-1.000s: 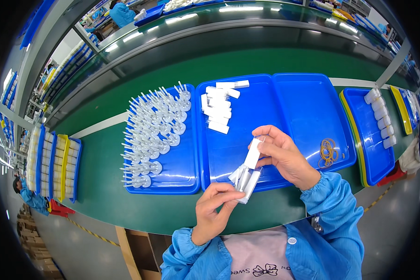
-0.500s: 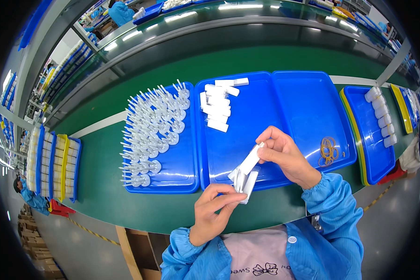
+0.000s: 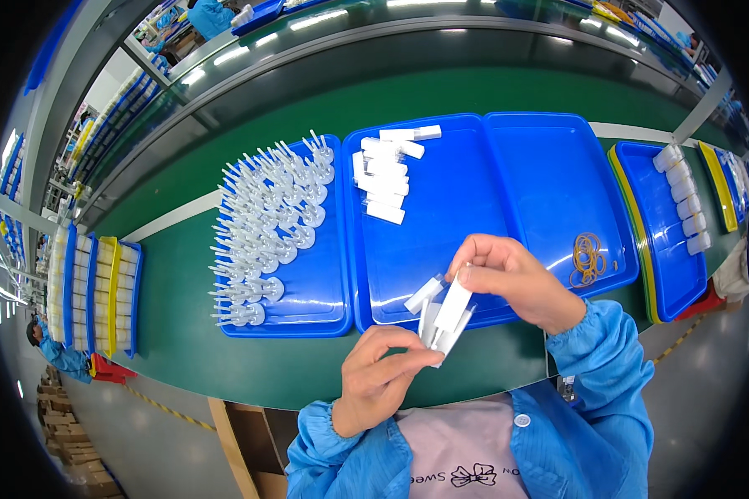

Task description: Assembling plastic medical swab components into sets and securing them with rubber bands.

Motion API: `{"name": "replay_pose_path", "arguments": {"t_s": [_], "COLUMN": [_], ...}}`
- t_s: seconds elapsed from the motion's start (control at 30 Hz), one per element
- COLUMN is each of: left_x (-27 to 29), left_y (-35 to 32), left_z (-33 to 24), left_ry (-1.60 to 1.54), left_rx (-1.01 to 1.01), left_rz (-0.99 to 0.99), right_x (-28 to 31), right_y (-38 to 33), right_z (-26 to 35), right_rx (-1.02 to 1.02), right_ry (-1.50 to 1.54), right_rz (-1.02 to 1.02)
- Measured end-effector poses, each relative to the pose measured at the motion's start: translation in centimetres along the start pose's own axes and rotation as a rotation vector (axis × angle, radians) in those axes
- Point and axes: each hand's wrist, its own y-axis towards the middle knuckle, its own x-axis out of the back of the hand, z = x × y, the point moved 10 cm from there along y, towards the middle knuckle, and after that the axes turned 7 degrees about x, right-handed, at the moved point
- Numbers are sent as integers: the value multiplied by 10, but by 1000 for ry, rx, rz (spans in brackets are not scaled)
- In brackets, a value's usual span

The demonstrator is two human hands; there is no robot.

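Note:
My left hand (image 3: 383, 370) is closed, pinching the lower end of a small fanned bundle of flat white strips (image 3: 431, 326) between thumb and fingers. From above, my right hand (image 3: 516, 281) pinches the top of one white strip (image 3: 453, 306) that lies against the bundle. Another white piece sticks out at the bundle's upper left. Both hands are over the front edge of the middle blue tray (image 3: 483, 187). Several similar white rectangular pieces (image 3: 384, 185) lie in a loose pile at that tray's back left.
At left, a blue tray (image 3: 320, 312) holds many clear plastic parts (image 3: 262, 229) with round bases and thin stems. Brown rubber bands (image 3: 587, 259) lie in the right blue tray (image 3: 549, 166). Stacked trays (image 3: 670, 274) with white rolls stand farther right; filled trays (image 3: 100, 295) stand far left.
My right hand has brought its white strip down against the bundle, now more upright. The bundle is fanned wider, with one piece leaning out left. My left hand has barely moved.

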Motion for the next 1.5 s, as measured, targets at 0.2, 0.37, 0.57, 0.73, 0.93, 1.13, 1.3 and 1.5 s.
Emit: {"name": "replay_pose_path", "arguments": {"t_s": [0.2,0.37,0.57,0.73,0.93,1.13,1.3,1.5], "left_x": [17,28,56,61,39,24,18,17], "left_y": [-4,-13,-17,-24,-28,-22,-19,-15], "left_z": [9,40,53,56,48,30,22,17], "left_ry": [-73,-10,-79,-117,-371,-342,-198,-155], "left_rx": [128,261,289,288,239,188,132,125], "left_rz": [-303,-266,-425,-423,-264,-162,-102,-79], "right_x": [-27,-11,-20,13,24,21,12,13], "right_y": [-13,10,19,31,23,22,23,24], "right_z": [-12,15,-3,-2,13,20,16,9], "right_rx": [-42,310,544,392,235,294,238,146], "right_ry": [46,-567,-1660,-726,-145,-36,-10,53], "right_rz": [-10,8,-101,-89,-124,-93,-32,23]}}
